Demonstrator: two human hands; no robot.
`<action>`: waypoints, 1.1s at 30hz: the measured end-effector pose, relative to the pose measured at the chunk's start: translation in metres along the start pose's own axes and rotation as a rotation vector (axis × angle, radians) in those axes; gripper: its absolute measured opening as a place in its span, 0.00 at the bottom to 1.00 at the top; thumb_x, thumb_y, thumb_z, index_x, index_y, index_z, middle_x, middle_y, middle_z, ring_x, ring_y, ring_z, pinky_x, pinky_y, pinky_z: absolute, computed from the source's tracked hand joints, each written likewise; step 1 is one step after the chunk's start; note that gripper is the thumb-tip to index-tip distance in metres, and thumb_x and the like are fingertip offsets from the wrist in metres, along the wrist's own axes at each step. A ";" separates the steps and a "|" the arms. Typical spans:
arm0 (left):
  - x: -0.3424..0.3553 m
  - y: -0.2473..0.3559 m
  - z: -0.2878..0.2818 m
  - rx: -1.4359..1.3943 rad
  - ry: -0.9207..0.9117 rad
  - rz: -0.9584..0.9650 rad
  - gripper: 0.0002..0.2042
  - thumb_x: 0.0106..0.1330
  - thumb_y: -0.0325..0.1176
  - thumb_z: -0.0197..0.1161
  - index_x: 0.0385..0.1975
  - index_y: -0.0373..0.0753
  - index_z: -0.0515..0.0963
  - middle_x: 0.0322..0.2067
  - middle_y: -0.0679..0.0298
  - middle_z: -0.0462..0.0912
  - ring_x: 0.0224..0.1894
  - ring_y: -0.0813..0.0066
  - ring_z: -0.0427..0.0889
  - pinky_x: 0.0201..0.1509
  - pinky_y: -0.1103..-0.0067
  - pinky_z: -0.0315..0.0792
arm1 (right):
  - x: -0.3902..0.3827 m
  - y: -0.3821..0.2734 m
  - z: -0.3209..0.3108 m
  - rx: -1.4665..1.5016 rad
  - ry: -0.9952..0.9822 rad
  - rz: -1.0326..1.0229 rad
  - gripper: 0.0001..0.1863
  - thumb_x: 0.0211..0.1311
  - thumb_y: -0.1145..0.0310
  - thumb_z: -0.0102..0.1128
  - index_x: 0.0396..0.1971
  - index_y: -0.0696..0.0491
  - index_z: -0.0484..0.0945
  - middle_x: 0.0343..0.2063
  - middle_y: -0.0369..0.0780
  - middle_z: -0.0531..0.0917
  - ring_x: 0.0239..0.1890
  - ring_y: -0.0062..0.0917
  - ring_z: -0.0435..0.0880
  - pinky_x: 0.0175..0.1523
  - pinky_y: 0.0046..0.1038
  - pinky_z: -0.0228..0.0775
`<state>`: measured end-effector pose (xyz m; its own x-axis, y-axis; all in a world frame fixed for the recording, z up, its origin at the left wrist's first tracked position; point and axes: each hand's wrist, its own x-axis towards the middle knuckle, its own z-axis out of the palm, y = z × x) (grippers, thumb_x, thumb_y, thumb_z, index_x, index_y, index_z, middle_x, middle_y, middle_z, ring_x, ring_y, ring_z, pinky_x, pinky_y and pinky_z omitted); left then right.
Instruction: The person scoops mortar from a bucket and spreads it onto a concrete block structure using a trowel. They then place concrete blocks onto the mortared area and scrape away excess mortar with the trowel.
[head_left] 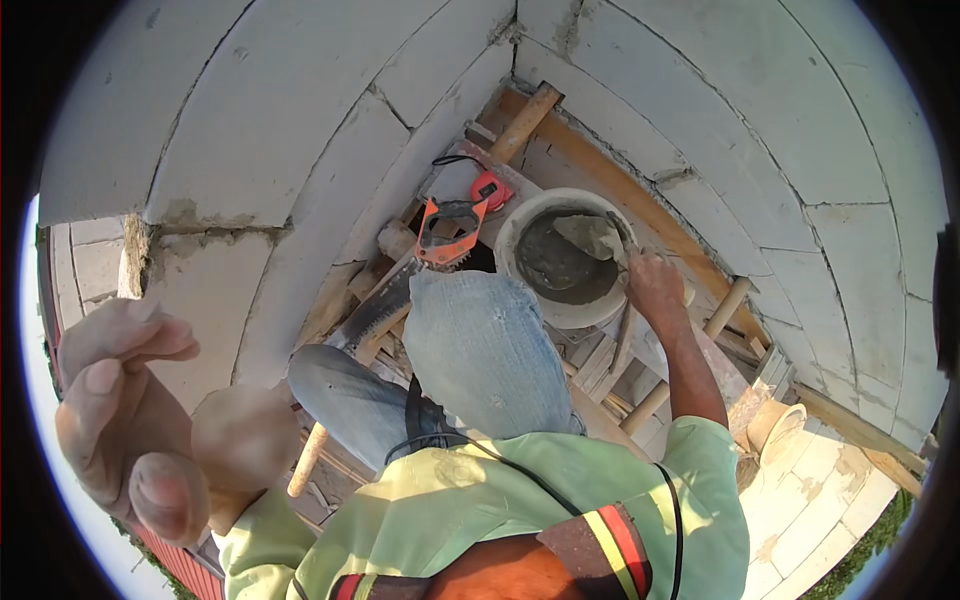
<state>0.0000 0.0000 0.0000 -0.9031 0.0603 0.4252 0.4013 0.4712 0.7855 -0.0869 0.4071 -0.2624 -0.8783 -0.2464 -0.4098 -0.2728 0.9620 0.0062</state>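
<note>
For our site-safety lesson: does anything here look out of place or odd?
The orange-handled saw looks oddly placed: its bare toothed blade appears close to the person's knees. The trowel in the right hand, at the mortar bucket, looks ordinary.

Building site: block walls [270,110], mortar [548,265]

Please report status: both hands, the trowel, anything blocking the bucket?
Left hand raised, seemingly empty. Right hand gripping trowel, blade inside bucket. Saw and tape beside bucket, neither over its mouth.
</note>
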 end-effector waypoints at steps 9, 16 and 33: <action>-0.034 -0.224 0.229 -0.163 -0.358 -0.654 0.38 0.59 0.40 0.70 0.65 0.26 0.64 0.58 0.41 0.75 0.62 0.54 0.76 0.62 0.69 0.71 | 0.015 0.011 0.011 -0.196 0.062 -0.020 0.16 0.58 0.71 0.59 0.48 0.54 0.76 0.40 0.47 0.82 0.46 0.40 0.84 0.47 0.40 0.78; -0.044 -0.278 0.318 0.147 -0.542 -0.751 0.35 0.51 0.42 0.71 0.55 0.25 0.72 0.47 0.39 0.81 0.52 0.51 0.82 0.55 0.69 0.74 | -0.004 0.010 0.011 -0.185 -0.027 0.057 0.20 0.58 0.71 0.60 0.52 0.55 0.75 0.44 0.49 0.81 0.49 0.41 0.83 0.51 0.40 0.77; -0.045 -0.223 0.307 -0.381 -0.373 -0.945 0.13 0.50 0.31 0.66 0.33 0.28 0.82 0.24 0.60 0.81 0.26 0.72 0.78 0.31 0.74 0.72 | 0.015 -0.023 0.044 -0.254 0.104 0.035 0.19 0.51 0.72 0.64 0.43 0.65 0.77 0.34 0.44 0.83 0.40 0.34 0.85 0.44 0.35 0.79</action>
<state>-0.0958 0.1621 -0.3322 -0.8356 0.1107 -0.5381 -0.5181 0.1671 0.8389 -0.0764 0.3862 -0.3089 -0.9210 -0.2365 -0.3095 -0.3195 0.9132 0.2529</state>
